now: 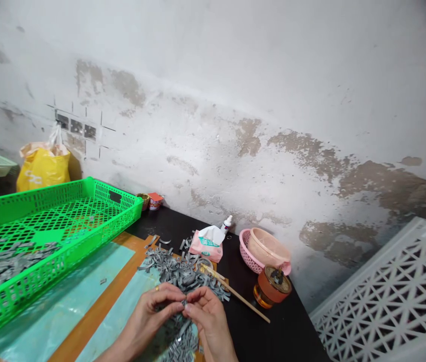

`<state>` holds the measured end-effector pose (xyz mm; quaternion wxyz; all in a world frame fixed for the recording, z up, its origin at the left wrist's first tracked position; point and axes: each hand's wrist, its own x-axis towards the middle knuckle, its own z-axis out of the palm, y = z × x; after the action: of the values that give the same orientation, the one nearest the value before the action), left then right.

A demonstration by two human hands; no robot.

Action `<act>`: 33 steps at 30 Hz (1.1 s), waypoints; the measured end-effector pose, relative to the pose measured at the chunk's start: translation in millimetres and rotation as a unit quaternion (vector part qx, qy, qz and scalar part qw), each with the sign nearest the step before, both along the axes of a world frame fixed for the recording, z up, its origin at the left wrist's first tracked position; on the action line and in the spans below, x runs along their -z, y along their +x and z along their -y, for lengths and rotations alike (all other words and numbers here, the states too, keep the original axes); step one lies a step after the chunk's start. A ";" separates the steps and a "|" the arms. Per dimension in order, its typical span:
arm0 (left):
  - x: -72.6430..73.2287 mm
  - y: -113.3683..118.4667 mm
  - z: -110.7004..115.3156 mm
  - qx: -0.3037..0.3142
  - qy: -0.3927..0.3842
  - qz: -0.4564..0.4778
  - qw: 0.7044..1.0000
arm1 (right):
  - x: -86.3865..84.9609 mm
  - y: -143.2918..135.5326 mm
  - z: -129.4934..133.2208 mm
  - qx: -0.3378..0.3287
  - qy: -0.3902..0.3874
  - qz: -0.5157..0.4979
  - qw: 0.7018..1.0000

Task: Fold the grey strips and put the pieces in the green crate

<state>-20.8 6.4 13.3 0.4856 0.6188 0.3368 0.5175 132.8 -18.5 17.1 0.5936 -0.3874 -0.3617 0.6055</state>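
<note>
My left hand [159, 305] and my right hand [210, 317] meet at the lower middle, fingertips pinched together. Between them shows a bit of a small grey piece [183, 303], mostly hidden by the fingers. Just beyond the hands lies a heap of curled grey strips [183, 271], flat and soft-looking. Nearer to me, partly under my wrists, are many shorter grey pieces [180, 347]. A wooden stick [248, 304] rests with its far end in the heap, beside a small clear round dish [204, 263].
A green crate [118, 221] holding grey pieces stands at left. Behind the heap are a tissue pack [207, 246] and a white bottle [227, 223]. Pink baskets [269, 249] and an amber jar with a brown lid [273, 286] stand right. A white lattice crate [394, 296] stands far right.
</note>
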 end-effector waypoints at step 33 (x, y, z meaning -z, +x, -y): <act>-0.9 1.9 2.9 -0.035 0.018 -0.082 0.996 | 8.3 -0.9 -1.8 0.020 0.015 0.049 0.998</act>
<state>-19.0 3.6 14.3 0.4266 0.6554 0.3875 0.4881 131.9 -16.7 8.8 0.5928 -0.4152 -0.3918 0.5681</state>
